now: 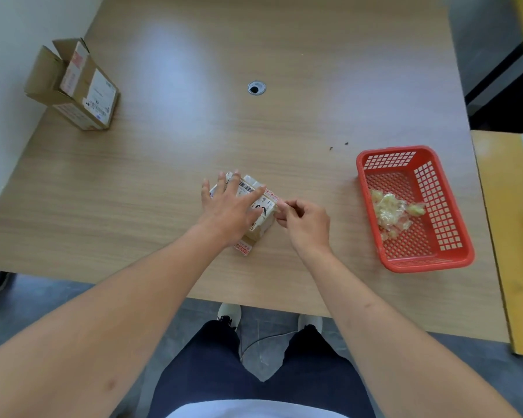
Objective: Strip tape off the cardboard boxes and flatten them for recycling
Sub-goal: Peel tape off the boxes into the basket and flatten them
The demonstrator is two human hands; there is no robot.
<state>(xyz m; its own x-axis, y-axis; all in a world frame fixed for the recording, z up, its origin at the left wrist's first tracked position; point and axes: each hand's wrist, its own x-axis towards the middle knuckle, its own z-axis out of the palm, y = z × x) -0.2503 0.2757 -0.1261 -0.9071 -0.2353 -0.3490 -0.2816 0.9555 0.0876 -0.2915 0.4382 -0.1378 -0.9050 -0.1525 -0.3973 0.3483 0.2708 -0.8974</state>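
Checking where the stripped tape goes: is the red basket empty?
No. The red basket holds a clump of crumpled clear tape on its floor.

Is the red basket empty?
No, the red basket has a crumpled wad of peeled tape lying inside it.

Small taped box [255,206] lies near table's front; open-flapped box [76,86] stands far-left

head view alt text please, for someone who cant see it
A person's left hand presses flat on a small taped cardboard box on a wooden table while the right hand pinches tape at its edge. A red basket holds wadded tape.
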